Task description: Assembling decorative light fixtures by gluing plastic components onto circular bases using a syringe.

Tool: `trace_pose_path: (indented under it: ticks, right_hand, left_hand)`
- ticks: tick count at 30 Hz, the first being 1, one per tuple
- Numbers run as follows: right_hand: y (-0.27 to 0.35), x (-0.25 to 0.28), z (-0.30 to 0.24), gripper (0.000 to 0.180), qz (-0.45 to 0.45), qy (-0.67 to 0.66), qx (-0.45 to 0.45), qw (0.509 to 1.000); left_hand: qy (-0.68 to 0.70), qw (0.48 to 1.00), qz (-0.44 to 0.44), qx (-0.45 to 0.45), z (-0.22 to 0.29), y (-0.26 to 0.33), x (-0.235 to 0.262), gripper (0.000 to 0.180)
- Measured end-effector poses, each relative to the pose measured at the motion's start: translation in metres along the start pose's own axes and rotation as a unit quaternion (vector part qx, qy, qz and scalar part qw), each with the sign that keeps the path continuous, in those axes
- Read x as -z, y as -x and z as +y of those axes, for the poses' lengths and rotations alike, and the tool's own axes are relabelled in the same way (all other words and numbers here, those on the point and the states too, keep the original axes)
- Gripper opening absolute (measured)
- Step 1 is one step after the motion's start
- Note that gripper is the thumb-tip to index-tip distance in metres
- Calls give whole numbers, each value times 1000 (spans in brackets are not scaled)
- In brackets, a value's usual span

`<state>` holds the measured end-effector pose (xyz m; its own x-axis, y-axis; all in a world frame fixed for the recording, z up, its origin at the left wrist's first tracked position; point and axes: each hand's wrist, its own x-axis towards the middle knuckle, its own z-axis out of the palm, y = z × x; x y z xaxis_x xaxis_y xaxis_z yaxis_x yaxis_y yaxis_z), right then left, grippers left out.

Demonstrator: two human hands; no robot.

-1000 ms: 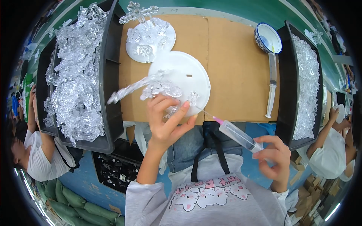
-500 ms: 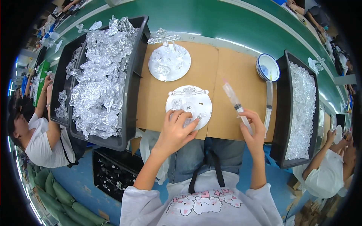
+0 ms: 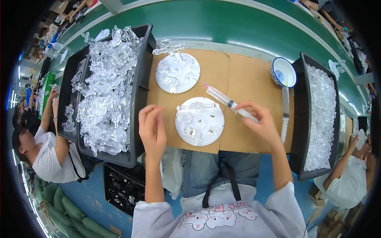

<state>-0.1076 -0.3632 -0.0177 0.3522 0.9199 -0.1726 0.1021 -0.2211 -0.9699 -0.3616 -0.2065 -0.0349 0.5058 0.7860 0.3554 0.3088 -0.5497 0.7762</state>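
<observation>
Near the front edge of the worktop [image 3: 246,85], your right hand [image 3: 260,123] grips a syringe [image 3: 228,102], its needle tip aimed toward the back. Your left hand [image 3: 152,129] hovers open and empty beside the white disc [image 3: 199,121] of clear plastic parts. A careless swing, I judge, could scatter those parts or prick your fingers.

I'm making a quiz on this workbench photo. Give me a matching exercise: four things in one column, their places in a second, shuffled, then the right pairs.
1. syringe
2. near white disc
3. blue-rimmed bowl
4. big black bin

a. far right of the cardboard
b. left of the cardboard, heaped with clear plastic parts
c. in the right hand
d. in front of the person, right of the empty left hand

Pairs: 1-c, 2-d, 3-a, 4-b
</observation>
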Motion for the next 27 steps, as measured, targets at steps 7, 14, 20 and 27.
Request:
trace_pose_path:
  ticks: [7, 14, 20, 27]
  right_hand:
    - [-13, 4, -3, 34, -27, 24, -28, 999]
    - [-17, 2, -5, 32, -17, 65, -18, 998]
    - [-19, 0, -4, 33, -4, 73, 0, 997]
    - [-17, -1, 0, 33, 15, 85, 23, 996]
  left_hand:
    - [-186, 974, -9, -129, -12, -51, -25, 40]
    - [-226, 957, -74, -164, -22, -78, -35, 40]
    - [-234, 955, -92, -156, -29, -80, -41, 37]
    - [-239, 952, -114, -155, -28, -83, -41, 35]
